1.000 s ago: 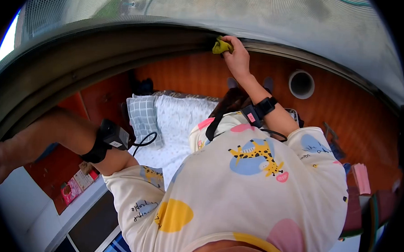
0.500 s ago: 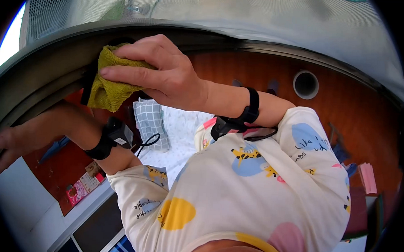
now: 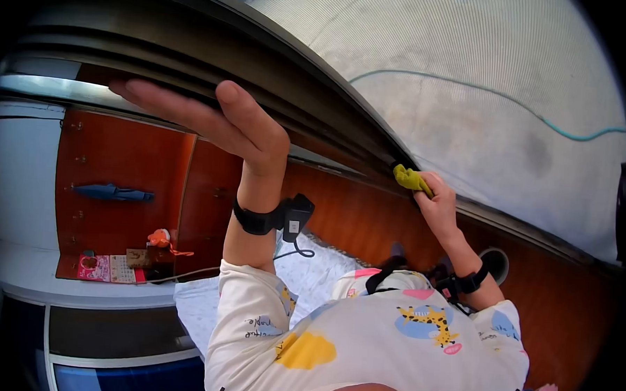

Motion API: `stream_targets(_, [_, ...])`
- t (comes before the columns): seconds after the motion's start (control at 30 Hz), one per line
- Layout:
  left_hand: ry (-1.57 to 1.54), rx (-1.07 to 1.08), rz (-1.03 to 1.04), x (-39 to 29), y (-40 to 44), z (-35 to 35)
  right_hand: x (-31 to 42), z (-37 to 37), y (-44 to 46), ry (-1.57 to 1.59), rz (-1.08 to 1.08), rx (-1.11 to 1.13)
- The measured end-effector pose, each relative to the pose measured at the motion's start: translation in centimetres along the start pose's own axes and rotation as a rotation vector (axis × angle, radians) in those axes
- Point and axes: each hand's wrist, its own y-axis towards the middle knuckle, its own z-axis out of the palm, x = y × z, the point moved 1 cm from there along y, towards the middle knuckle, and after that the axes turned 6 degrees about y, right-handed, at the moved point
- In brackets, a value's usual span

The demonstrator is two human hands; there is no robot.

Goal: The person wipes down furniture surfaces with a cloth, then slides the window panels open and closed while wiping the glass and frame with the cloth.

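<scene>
Pinching crumpled green cloth (image 3: 409,178), the right hand (image 3: 438,202) is at the grooved frame (image 3: 310,90).

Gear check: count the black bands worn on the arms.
2: one band below the open left hand, the other band below the right hand, which grips a yellow-green cloth. The sleeves could hide more.

My bare left hand (image 3: 242,133) is raised at upper left of centre, bent leftward at the wrist, its fingers stretched toward the upper left and the thumb apart from them. My bare right hand (image 3: 437,201) is right of centre, fingers curled closed, with my right forearm (image 3: 467,257) slanting down to the right.
</scene>
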Motion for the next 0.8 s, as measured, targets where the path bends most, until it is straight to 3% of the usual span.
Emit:
stream_targets(0.07, [-0.022,0.056,0.115,0.4,-0.5,-0.6,7.3,0.7,1.5,0.129,-0.360,-0.072])
stream_targets(0.1, [-0.025,-0.018,0.136,0.1,-0.3,-0.9,10.4,1.1,2.3,0.148,-0.473,-0.086])
stream_targets(0.17, [-0.024,0.067,0.080,-1.0,-0.8,-1.4,14.8,2.4,4.1,0.232,-0.607,-0.110])
stream_targets(0.3, [-0.169,0.008,0.048,-1.9,-0.8,-1.3,20.4,4.6,6.7,0.378,-0.513,0.030])
stream_targets(0.5, [-0.173,0.001,0.027,-2.4,-0.8,-1.0,30.9,4.4,11.1,0.314,-1.095,-0.163])
stream_targets(0.6, [-0.136,0.038,0.049,-2.1,-1.5,-0.3,34.7,6.1,14.1,0.178,-1.175,-0.193])
stream_targets(0.67, [-0.153,0.021,0.049,-2.1,-1.6,-0.3,35.9,7.1,15.4,0.085,-1.085,-0.188])
stream_targets(0.8, [-0.154,0.028,0.043,-2.3,-1.8,-0.1,40.4,7.6,16.7,-0.015,-1.227,-0.285])
